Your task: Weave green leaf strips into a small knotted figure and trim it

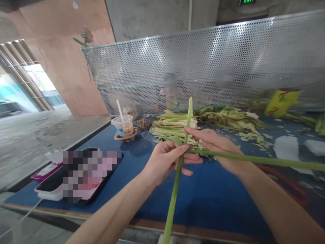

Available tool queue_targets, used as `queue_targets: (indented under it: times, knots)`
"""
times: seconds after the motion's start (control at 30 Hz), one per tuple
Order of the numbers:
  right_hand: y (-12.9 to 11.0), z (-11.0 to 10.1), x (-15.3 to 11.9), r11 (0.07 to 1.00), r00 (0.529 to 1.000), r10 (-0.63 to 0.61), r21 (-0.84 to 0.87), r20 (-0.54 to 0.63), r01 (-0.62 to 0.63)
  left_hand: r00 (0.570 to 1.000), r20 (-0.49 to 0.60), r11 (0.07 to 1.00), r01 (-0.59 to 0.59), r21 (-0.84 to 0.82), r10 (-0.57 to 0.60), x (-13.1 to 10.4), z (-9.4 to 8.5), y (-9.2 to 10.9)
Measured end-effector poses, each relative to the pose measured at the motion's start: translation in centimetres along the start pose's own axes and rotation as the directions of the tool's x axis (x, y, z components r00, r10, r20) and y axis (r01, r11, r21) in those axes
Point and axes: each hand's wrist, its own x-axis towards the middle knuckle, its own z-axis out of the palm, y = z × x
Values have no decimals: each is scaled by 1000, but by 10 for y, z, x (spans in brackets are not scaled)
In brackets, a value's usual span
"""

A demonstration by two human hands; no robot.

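Two long green plant strips cross in front of me. One upright green strip [173,196] runs from the near table edge up to a pale cut tip, and a second green strip [256,158] stretches off to the right. My left hand [169,157] pinches them where they cross, thumb on top, its other fingers spread underneath. Higher up, the fingertips of my right hand [215,144] close around the upright strip below its tip. The right-hand strip passes over my right wrist. Behind my hands lies a bundle of cut pale-green stalks [165,130].
A blue tabletop [142,189] lies under everything. On the left are a drink cup [123,126] with a straw, twine [143,123] and a phone [50,184]. Leaf scraps [228,117] and a yellow roll [283,101] line the back, before a perforated metal panel [157,61].
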Motion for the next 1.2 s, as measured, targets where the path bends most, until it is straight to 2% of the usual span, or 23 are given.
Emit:
queue_targets:
  times: [0.07,0.17,0.3,0.37,0.5,0.7,0.73,0.8,0.83,0.9,0.93,1.0,1.03,1.07,1.1,1.13,1.2]
  knots:
    - [2,-2,0,1000,999,13,7,46,-13,1000,-8,1000,1,-8,-1,1,-1,-1]
    - [5,-6,-1,996,992,-45,83,120,36,999,-44,1000,-28,-8,28,3,-3,-2]
    - [6,-7,-1,992,987,-89,98,133,77,996,-68,998,-52,23,53,3,-6,-4]
    - [4,-7,-1,993,990,-99,70,101,92,996,-51,997,-65,41,67,3,-5,-4]
    - [1,-3,-1,996,996,-76,43,-52,78,991,-40,990,-123,63,125,1,-2,0]
    - [9,15,1,980,994,-14,196,-110,35,977,-100,982,-185,29,187,4,-2,3]
    - [10,19,1,988,992,4,151,-127,15,973,-115,980,-198,14,198,5,-2,3]
    - [10,26,0,995,982,-22,-96,-188,4,963,-153,974,-225,-8,221,7,-4,3]
    - [9,29,-1,962,974,-85,-271,-211,25,958,-174,972,-235,-13,230,7,-4,4]
    - [5,32,-5,795,929,-310,-590,-200,139,947,-214,968,-250,-16,241,8,-5,4]
    - [2,33,-7,676,882,-447,-701,-147,226,943,-229,967,-253,-15,243,8,-6,4]
    - [-3,34,-10,435,754,-657,-820,-5,373,940,-247,970,-243,2,236,8,-6,3]
    - [-5,34,-11,338,692,-719,-841,59,423,940,-251,972,-235,20,232,8,-6,2]
    - [-7,35,-11,272,652,-750,-845,114,460,942,-244,973,-227,41,230,8,-7,1]
    - [-8,35,-11,249,635,-759,-838,142,485,944,-232,972,-225,62,234,8,-7,0]
    - [-8,35,-12,273,642,-754,-823,139,499,946,-215,970,-232,80,244,8,-8,-1]
    - [-7,34,-11,410,682,-729,-759,60,506,944,-178,959,-260,112,277,9,-10,-2]
